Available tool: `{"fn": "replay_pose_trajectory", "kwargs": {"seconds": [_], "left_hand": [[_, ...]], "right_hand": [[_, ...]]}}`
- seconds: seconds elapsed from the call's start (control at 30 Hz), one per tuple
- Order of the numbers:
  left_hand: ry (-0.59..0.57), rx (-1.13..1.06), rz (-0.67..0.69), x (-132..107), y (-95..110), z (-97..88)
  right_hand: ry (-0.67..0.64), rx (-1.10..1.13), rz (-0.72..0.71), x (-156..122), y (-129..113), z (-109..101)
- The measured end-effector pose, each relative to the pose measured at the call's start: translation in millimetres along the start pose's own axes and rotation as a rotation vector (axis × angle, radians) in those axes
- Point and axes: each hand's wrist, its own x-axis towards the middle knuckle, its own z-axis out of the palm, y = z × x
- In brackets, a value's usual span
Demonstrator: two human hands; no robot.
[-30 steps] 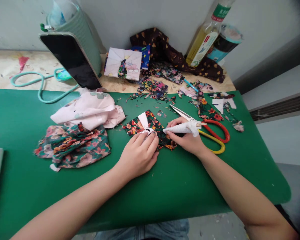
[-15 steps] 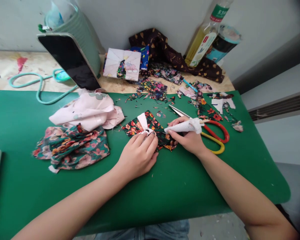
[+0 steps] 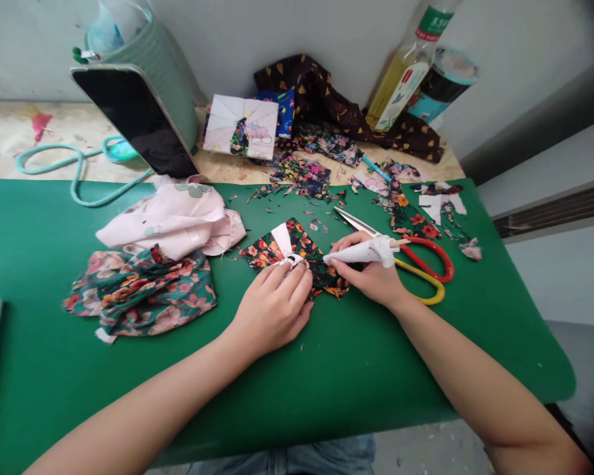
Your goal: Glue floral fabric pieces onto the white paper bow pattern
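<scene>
A patchwork fabric piece, dark with orange and red flowers plus a white strip, lies flat on the green mat. My left hand grips and presses it at the centre, its bent fingers close together and hiding part of the cloth. In my right hand is a white cone-shaped bag, pinched between thumb and fingers, with a thin wooden stick out of its wide end. The cone's tip touches or hovers just over the right side of the patchwork; I cannot tell which. Large scissors lie partly beneath my right hand.
Crumpled pink cloth and floral cloth lie left. Fabric scraps are scattered behind my hands. A phone leans on a green basket. An oil bottle and a tub stand at the back right.
My right hand and the white cone have shifted slightly left over the patchwork. My left hand stays in place.
</scene>
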Motion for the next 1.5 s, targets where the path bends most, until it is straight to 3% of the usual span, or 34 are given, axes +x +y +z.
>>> {"fn": "replay_pose_trajectory", "kwargs": {"seconds": [0.4,0.87,1.1,1.5], "left_hand": [[0.017,-0.093,0.023,-0.3,-1.2,6.8],[-0.07,-0.099,0.035,1.5,-1.0,4.5],[-0.046,-0.137,0.037,0.2,-1.5,6.3],[-0.02,-0.147,0.081,2.6,-1.1,6.3]], "right_hand": [[-0.002,-0.02,-0.049,1.9,-1.5,0.2],[-0.025,-0.029,-0.024,0.8,-0.4,-0.3],[-0.054,0.012,0.04,-0.2,0.4,-0.5],[-0.013,0.041,0.019,1.1,-2.2,-0.3]]}}
